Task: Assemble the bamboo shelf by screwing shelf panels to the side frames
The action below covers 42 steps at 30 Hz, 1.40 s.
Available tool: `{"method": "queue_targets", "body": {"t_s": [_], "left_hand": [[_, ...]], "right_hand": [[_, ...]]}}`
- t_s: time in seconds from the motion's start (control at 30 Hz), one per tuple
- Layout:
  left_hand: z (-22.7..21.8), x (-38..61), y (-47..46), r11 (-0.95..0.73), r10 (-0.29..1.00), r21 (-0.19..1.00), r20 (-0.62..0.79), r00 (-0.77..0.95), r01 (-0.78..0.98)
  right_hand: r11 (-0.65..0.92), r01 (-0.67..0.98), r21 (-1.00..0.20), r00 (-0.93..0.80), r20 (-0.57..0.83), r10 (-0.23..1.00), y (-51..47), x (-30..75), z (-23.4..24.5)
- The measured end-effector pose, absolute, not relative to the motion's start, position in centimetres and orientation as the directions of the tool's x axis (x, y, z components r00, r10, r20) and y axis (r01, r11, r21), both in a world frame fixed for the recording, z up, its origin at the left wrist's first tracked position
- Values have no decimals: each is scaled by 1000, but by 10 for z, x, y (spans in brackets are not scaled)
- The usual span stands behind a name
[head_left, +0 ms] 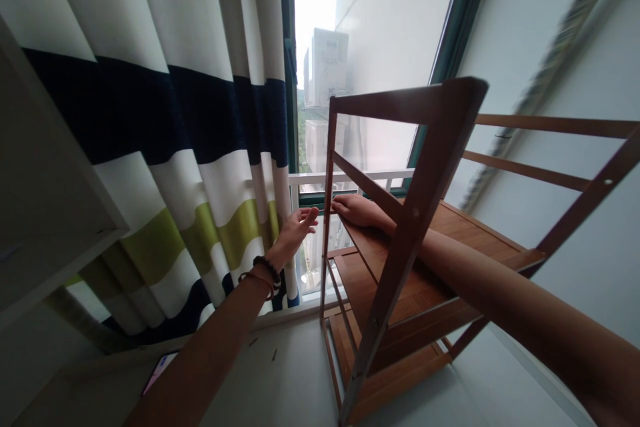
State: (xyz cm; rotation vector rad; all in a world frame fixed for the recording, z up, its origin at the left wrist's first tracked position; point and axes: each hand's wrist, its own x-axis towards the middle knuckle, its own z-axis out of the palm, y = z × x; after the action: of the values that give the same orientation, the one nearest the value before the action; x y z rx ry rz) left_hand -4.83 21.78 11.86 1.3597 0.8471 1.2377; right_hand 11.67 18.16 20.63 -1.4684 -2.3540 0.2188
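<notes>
A brown wooden shelf rack (415,213) with slatted boards stands by the window. My right hand (356,209) reaches through its frame and lies on the far edge of the upper shelf board, fingers curled over the edge by the back post. My left hand (298,227), with bead bracelets on the wrist, hovers open just left of that post, fingers stretched toward it, touching nothing that I can see.
A striped curtain (165,147) in white, navy and green hangs at the left. The window (370,47) with a white railing is behind the rack. A white wall (550,67) is at right, a white cabinet edge (50,227) at left, a phone (159,369) on the floor.
</notes>
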Motion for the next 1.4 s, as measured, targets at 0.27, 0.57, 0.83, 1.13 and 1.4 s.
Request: {"method": "queue_targets", "body": {"t_s": [0.27,0.57,0.83,1.13,1.4], "left_hand": [[151,-63,209,174,845,967,-50,532,-185],[170,-62,212,-16,863,998,49,503,-69],[164,-63,217,-216,874,975,167,457,58],[171,-56,203,-136,919,989,148,365,-59],[162,-31,195,-90,987,986,107,118,-140]], "right_hand": [[457,836,-305,-403,224,887,180,117,206],[425,846,-320,-367,227,902,185,115,203],[447,844,-296,-391,229,891,180,115,205],[391,914,-107,-346,296,890,181,116,202],[362,928,-88,-328,267,906,171,131,188]]}}
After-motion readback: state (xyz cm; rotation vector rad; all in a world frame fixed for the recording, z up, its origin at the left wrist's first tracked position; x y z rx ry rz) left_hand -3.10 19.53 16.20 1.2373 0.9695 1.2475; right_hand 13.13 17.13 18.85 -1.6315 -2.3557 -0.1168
